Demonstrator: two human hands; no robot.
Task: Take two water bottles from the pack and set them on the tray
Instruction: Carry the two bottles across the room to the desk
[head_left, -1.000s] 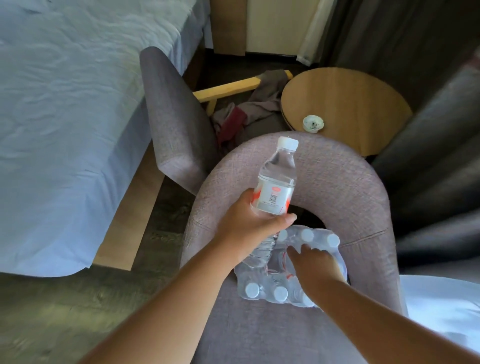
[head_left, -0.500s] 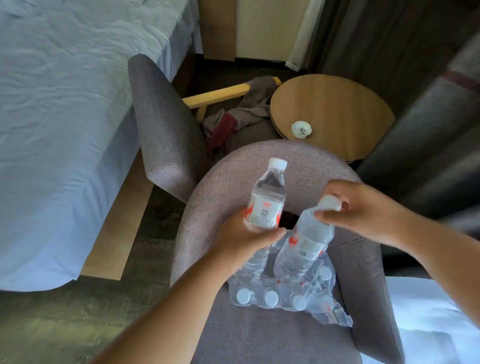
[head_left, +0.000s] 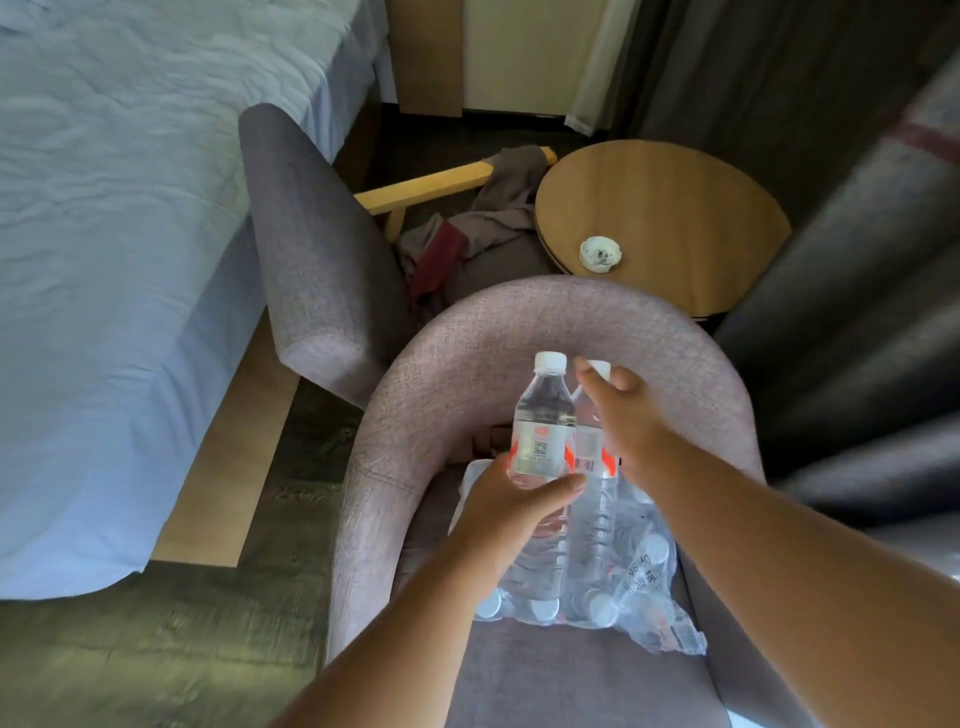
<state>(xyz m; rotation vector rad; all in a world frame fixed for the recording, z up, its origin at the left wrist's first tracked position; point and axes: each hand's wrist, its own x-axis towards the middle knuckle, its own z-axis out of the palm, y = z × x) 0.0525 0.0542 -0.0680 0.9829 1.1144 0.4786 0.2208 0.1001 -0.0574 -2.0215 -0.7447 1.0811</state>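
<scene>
A clear water bottle (head_left: 544, 426) with a white cap and an orange-white label stands upright in my left hand (head_left: 514, 506), gripped at its middle. A second bottle (head_left: 592, 499) is pressed against its right side, held near the top by my right hand (head_left: 631, 421), whose fingers cover most of its cap. Both bottles hang above the torn plastic pack (head_left: 639, 587) of several bottles, which lies on the seat of a grey armchair (head_left: 571, 322). No tray is in view.
A second grey armchair (head_left: 311, 234) with clothes on its seat stands beyond. A round wooden side table (head_left: 675, 208) holds a small white ashtray (head_left: 599, 253). A bed with a pale sheet (head_left: 114, 234) fills the left; dark curtains hang at right.
My right hand pulled a second bottle out of the pack, lifted it and brought it left against the bottle in my left hand.
</scene>
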